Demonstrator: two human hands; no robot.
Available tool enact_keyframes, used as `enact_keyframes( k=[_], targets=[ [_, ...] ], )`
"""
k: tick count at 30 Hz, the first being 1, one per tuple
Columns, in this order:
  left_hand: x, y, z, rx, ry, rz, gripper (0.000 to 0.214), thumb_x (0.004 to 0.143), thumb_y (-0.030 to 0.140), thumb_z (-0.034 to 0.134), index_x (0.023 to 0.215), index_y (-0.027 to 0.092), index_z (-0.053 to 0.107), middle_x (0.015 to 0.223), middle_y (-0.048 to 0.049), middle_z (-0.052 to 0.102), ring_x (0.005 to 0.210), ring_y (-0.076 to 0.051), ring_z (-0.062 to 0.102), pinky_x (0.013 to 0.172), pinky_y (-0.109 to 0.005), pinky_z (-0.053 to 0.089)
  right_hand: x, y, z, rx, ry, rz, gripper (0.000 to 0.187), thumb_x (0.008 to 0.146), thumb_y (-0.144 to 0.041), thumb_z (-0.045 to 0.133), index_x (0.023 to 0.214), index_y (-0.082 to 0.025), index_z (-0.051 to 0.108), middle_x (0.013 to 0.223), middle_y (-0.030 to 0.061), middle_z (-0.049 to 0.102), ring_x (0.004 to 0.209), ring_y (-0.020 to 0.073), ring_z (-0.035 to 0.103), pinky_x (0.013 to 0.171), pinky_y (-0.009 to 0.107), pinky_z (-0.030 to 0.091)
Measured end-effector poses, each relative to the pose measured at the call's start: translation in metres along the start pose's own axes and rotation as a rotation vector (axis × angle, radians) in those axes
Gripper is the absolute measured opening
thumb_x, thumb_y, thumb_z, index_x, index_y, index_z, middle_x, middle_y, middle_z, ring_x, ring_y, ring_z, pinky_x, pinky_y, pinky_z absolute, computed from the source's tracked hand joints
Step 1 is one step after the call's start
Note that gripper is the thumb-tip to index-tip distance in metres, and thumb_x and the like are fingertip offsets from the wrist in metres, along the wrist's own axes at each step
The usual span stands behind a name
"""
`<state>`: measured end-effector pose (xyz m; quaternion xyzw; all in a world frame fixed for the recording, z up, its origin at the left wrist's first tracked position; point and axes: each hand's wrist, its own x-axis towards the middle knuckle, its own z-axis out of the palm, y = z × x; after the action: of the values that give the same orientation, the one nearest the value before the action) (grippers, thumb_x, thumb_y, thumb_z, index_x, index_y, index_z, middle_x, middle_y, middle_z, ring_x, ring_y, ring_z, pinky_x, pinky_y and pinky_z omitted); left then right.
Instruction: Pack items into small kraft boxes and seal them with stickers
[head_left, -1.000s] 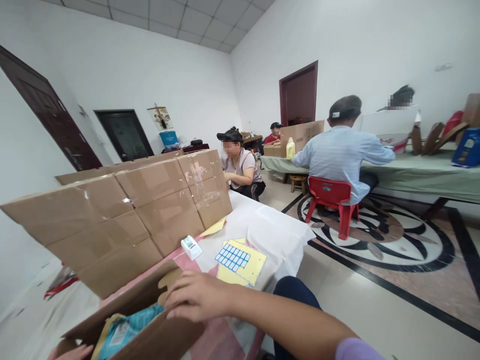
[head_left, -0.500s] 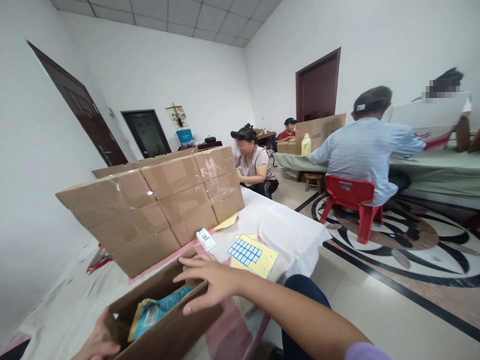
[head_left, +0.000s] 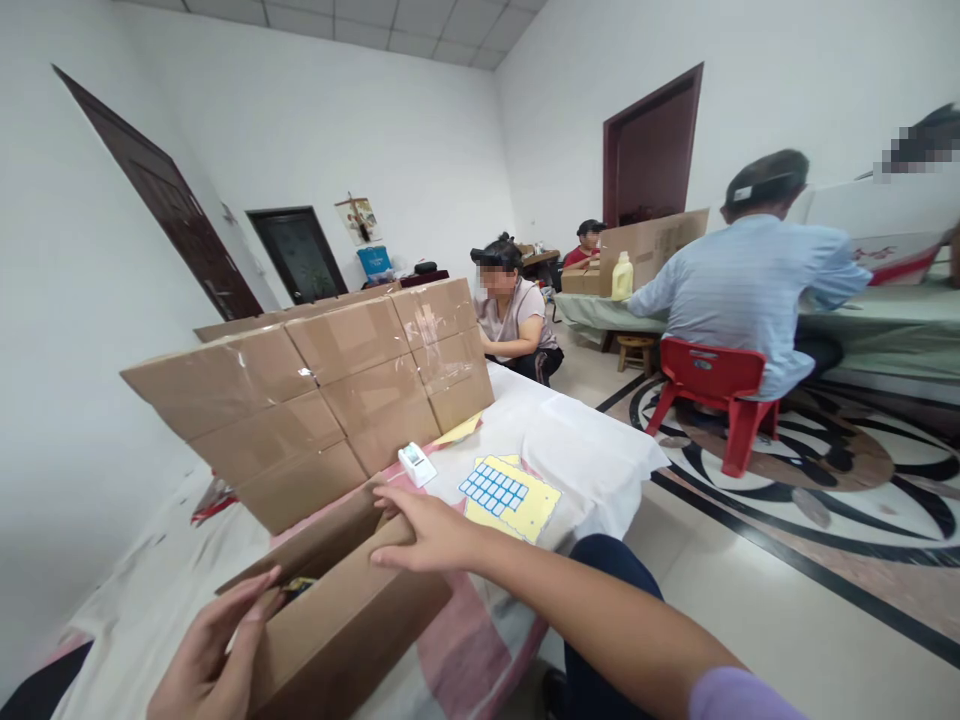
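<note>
An open cardboard box (head_left: 352, 630) stands on the cloth-covered table in front of me. At its left end my left hand (head_left: 214, 650) grips the rim, fingers toward the inside and thumb on the near wall. My right hand (head_left: 420, 530) holds the right end, with fingers bent over the edge and thumb on the near side. Deep inside, only a small yellow and dark bit of a packet (head_left: 301, 586) shows. The near wall hides the remainder of the contents.
Taped cardboard boxes (head_left: 352, 380) are stacked behind the open box. A small white device (head_left: 416, 465) and yellow sheets with blue-edged labels (head_left: 510, 495) lie on the white cloth (head_left: 585, 435). One co-worker (head_left: 517, 310) crouches beyond; another sits on a red chair (head_left: 712, 375).
The box's near side has come up, so the blue packet inside is mostly hidden. My left hand has moved up and right onto the rim; my right hand stays at the right end.
</note>
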<state>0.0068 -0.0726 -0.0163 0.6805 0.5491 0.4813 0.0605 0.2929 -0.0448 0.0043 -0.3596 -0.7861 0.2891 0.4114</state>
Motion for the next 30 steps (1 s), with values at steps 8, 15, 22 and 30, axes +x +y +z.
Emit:
enact_keyframes(
  k=[8, 15, 22, 30],
  targets=[
    [0.007, -0.010, 0.006, 0.630, 0.041, 0.270, 0.058, 0.094, 0.049, 0.041, 0.150, 0.034, 0.040, 0.139, -0.0120, 0.063, 0.134, -0.042, 0.052, 0.106, -0.071, 0.038, -0.003, 0.009, 0.020, -0.085, 0.101, 0.005, 0.084, 0.082, -0.035, 0.070, 0.157, -0.025, 0.034, 0.165, 0.0127, 0.026, 0.151, 0.0330, 0.024, 0.120, 0.054, 0.027],
    [0.003, -0.012, -0.004, 0.635, -0.375, 0.660, 0.041, 0.094, 0.028, 0.038, 0.109, 0.035, 0.076, 0.118, -0.0053, 0.075, 0.105, -0.030, 0.069, 0.095, -0.050, 0.050, -0.005, 0.001, 0.019, -0.176, 0.058, 0.021, 0.040, 0.091, -0.034, 0.065, 0.130, -0.025, 0.065, 0.129, 0.0061, 0.068, 0.135, 0.0292, 0.044, 0.113, 0.050, 0.035],
    [-0.014, 0.020, 0.017, 0.768, -0.318, 0.522, 0.055, 0.091, 0.056, 0.051, 0.127, 0.019, 0.071, 0.109, -0.0185, 0.068, 0.103, -0.038, 0.062, 0.090, -0.053, 0.052, 0.001, 0.030, -0.033, -0.175, 0.179, 0.120, 0.024, 0.094, -0.026, 0.063, 0.116, -0.025, 0.072, 0.125, 0.0016, 0.073, 0.118, 0.0191, 0.063, 0.104, 0.032, 0.043],
    [-0.017, -0.004, 0.025, 0.650, -0.354, 0.401, 0.068, 0.091, 0.062, 0.047, 0.145, 0.021, 0.054, 0.152, -0.0133, 0.053, 0.140, -0.037, 0.047, 0.113, -0.051, 0.042, -0.013, 0.096, -0.123, -0.270, 0.424, 0.593, 0.016, 0.089, -0.011, 0.059, 0.091, -0.014, 0.075, 0.102, 0.0097, 0.077, 0.096, 0.0199, 0.068, 0.088, 0.027, 0.048]
  ],
)
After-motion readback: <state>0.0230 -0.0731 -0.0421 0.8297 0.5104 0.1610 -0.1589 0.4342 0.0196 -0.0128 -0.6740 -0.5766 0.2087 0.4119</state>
